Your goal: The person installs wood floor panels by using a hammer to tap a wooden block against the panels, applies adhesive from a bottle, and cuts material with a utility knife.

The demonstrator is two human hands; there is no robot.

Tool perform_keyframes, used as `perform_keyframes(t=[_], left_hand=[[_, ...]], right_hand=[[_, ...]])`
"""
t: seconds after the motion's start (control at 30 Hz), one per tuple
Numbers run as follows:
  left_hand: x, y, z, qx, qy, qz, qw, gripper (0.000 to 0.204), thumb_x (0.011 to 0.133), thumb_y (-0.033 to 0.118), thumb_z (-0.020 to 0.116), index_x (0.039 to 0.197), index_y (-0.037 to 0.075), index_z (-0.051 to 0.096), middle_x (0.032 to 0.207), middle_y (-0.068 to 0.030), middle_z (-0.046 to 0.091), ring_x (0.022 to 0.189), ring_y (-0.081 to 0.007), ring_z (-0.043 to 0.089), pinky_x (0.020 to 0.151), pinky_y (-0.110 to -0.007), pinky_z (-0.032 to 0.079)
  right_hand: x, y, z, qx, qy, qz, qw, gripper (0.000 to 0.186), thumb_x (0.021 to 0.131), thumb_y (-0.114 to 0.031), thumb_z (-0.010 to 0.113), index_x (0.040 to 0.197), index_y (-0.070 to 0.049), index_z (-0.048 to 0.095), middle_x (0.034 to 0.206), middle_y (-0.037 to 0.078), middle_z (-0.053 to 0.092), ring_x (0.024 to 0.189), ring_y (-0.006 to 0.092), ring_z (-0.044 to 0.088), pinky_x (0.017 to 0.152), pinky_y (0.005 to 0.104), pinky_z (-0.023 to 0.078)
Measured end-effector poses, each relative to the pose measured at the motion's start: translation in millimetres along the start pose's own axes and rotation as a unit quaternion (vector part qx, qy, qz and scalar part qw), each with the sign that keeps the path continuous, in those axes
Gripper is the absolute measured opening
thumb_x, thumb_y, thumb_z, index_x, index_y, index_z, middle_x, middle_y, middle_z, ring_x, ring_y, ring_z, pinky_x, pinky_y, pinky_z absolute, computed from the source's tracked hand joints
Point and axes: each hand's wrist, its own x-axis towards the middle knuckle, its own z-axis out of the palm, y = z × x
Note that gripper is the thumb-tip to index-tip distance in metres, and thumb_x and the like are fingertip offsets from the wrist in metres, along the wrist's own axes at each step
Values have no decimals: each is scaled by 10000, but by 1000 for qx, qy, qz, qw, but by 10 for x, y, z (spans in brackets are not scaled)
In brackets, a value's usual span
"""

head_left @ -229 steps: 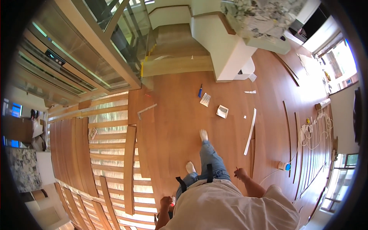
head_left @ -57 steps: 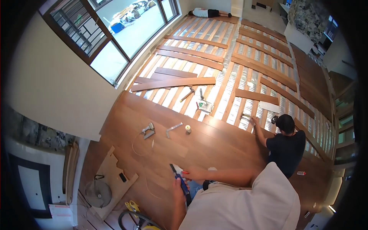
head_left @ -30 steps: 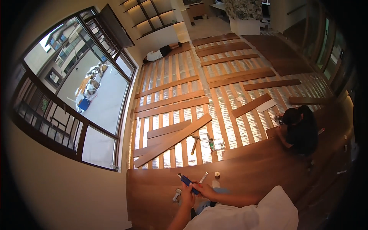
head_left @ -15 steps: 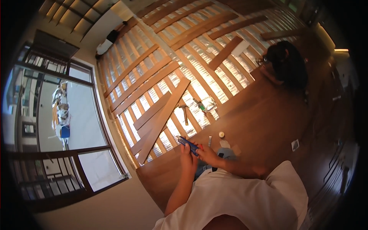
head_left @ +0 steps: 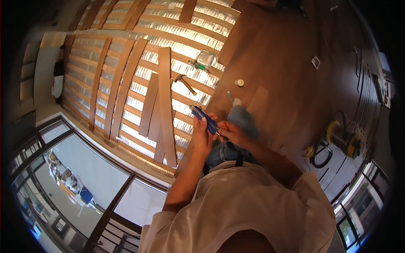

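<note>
A blue utility knife (head_left: 204,117) lies diagonally in front of my waist, held in both hands. My left hand (head_left: 201,135) wraps it from below, thumb along its side. My right hand (head_left: 231,135) grips its lower end, where a small red piece shows between my fingers; what that piece is I cannot make out. Beyond the knife, a hammer (head_left: 187,85) rests on the battens, near a green and silver tool (head_left: 200,65) that is unclear. A small cream canister (head_left: 239,83) and a thin metal strip (head_left: 230,95) lie on the brown plank floor (head_left: 263,59) near my foot.
Wooden battens (head_left: 206,33) over foil cover the left, with loose planks (head_left: 165,63) across them. Two people appear at the far left (head_left: 58,82) and top edge (head_left: 287,4), both partly hidden. A window (head_left: 90,158) runs along the lower left. A yellow-black machine (head_left: 337,139) stands right.
Over the last two seconds the view has swung round, the battens and window shifting in the picture. The knife stays in both hands and now sits higher in view.
</note>
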Motion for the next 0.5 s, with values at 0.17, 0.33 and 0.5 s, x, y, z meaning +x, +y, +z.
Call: perform_keyframes(t=[0.17,0.33,0.5], left_hand=[[251,-44,-417,-9,-6,-37,999,491,1059,203,555,1501,126,356,1287,-149,608,1133,-249,617,1007,-377,503],[871,145,-662,66,2,19,998,415,1052,225,569,1425,110,427,1319,-155,610,1157,-258,605,1034,-387,467],[1678,-290,-1503,260,-10,-119,958,358,1049,170,564,1387,91,478,1245,-130,663,1043,-233,659,947,-369,522]], right_hand=[[-100,489,10,-43,46,6,998,178,1044,-126,537,1156,12,529,929,131,735,720,114,596,679,268,493],[23,1264,-482,0,156,-60,986,155,1062,-127,488,1146,-1,520,947,153,740,731,130,598,717,290,497],[595,1712,-1488,-42,278,-15,960,146,1064,-156,470,1084,-17,510,920,147,738,746,151,627,699,295,493]])
